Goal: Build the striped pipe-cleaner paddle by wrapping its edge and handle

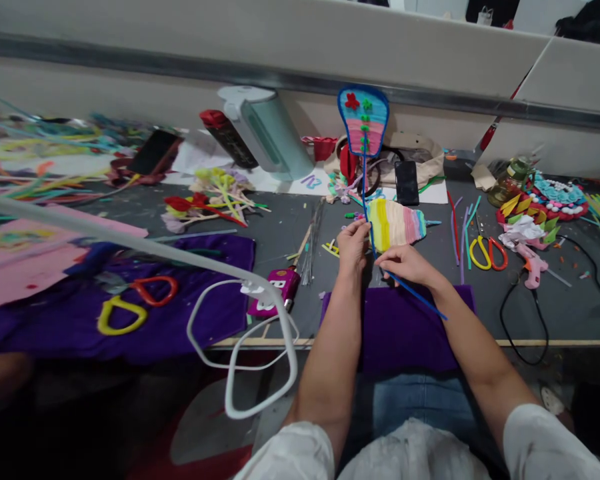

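Note:
My left hand (354,243) pinches the thin blue stem (365,183) of a fan-shaped pipe-cleaner piece (375,141). Its head is striped blue and pink inside a dark blue rim, with a red flower and small green pieces, and it stands up away from me. Closed on a blue pipe cleaner (420,299) just below is my right hand (405,263); a loose end slants down to the right past the wrist. Whether this strand is wrapped around the stem or part of it, I cannot tell. Behind my hands lies a pastel-striped fan piece (395,225).
A purple cloth (410,333) hangs at the table edge. Scissors (489,253) and a pink glue gun (533,267) with its cord lie right. A kettle (270,133) and phone (407,182) stand behind. A white lamp-like tube (130,230) crosses the left, over more scissors (123,315).

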Action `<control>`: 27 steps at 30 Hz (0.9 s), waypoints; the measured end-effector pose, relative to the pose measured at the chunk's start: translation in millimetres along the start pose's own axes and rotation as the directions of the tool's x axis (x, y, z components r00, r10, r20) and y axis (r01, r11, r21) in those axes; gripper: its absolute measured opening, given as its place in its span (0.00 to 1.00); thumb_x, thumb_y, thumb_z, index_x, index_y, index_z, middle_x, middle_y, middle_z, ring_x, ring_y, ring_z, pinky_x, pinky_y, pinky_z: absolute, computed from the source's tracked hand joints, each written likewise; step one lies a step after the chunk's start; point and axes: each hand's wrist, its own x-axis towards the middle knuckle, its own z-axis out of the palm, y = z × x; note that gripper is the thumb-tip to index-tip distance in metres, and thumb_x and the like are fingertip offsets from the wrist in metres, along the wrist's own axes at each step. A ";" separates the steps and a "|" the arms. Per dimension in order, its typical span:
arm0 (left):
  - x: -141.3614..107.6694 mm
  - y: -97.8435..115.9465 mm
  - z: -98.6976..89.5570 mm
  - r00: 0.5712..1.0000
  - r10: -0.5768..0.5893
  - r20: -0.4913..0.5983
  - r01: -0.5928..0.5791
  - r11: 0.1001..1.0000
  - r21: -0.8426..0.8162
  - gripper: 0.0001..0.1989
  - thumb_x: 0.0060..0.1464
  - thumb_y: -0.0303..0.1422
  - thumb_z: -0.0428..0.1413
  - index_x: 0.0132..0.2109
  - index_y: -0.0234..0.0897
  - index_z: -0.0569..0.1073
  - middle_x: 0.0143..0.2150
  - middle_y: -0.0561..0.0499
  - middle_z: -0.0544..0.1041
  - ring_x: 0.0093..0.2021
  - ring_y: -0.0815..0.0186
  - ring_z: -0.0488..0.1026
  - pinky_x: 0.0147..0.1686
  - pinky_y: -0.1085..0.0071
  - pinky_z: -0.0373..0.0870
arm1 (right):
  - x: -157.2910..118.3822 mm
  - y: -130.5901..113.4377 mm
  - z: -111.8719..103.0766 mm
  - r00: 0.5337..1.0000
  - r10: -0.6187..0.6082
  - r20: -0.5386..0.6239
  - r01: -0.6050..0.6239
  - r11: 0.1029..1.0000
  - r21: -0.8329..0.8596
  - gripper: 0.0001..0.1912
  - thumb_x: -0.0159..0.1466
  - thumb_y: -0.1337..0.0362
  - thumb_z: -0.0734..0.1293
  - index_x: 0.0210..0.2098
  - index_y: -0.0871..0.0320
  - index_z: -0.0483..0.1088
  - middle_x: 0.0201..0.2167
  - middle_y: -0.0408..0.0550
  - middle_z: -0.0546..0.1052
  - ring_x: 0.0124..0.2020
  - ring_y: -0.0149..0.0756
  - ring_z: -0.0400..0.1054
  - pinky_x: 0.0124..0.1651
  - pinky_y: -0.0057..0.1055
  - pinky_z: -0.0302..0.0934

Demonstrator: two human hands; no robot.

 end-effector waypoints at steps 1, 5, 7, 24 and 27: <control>0.3 -1.1 0.1 1.000 0.020 -0.011 -0.019 0.999 0.030 0.16 0.35 0.34 0.66 0.35 0.34 0.76 0.25 0.55 0.71 0.19 0.77 0.61 0.17 0.79 0.53 | 0.7 0.9 0.8 1.000 -0.006 0.004 0.006 1.000 -0.022 0.12 0.58 0.67 0.62 0.38 0.64 0.74 0.21 0.42 0.75 0.13 0.23 0.63 0.18 0.20 0.58; 1.0 -3.7 -0.6 0.999 0.042 -0.020 -0.040 0.995 0.089 0.16 0.36 0.35 0.65 0.36 0.35 0.77 0.28 0.54 0.73 0.20 0.75 0.63 0.18 0.78 0.55 | 3.5 3.1 1.5 1.000 -0.019 0.004 0.019 0.997 -0.078 0.13 0.58 0.71 0.60 0.39 0.64 0.75 0.22 0.42 0.75 0.14 0.22 0.62 0.20 0.21 0.58; 0.6 -3.5 -1.0 0.998 0.051 -0.022 -0.048 0.993 0.108 0.17 0.36 0.36 0.65 0.36 0.35 0.77 0.29 0.53 0.74 0.22 0.74 0.65 0.19 0.78 0.56 | 4.4 3.3 1.7 1.000 -0.026 -0.004 0.026 0.995 -0.100 0.13 0.58 0.73 0.60 0.39 0.64 0.75 0.22 0.41 0.75 0.14 0.21 0.61 0.20 0.19 0.56; 4.1 -8.8 -1.5 0.996 0.075 -0.043 -0.069 0.988 0.137 0.17 0.33 0.35 0.66 0.35 0.34 0.77 0.29 0.52 0.75 0.24 0.72 0.67 0.22 0.76 0.61 | 8.1 7.7 7.7 0.995 -0.083 0.046 0.092 0.968 -0.233 0.16 0.58 0.77 0.59 0.40 0.62 0.75 0.25 0.41 0.75 0.17 0.21 0.62 0.26 0.21 0.57; 4.1 -8.6 -1.2 0.995 0.085 -0.051 -0.078 0.990 0.119 0.15 0.33 0.34 0.65 0.33 0.34 0.77 0.27 0.53 0.75 0.24 0.72 0.67 0.23 0.76 0.62 | 9.1 10.4 6.6 0.994 -0.088 0.057 0.099 0.970 -0.221 0.17 0.58 0.77 0.58 0.40 0.62 0.75 0.26 0.42 0.74 0.18 0.22 0.62 0.25 0.21 0.57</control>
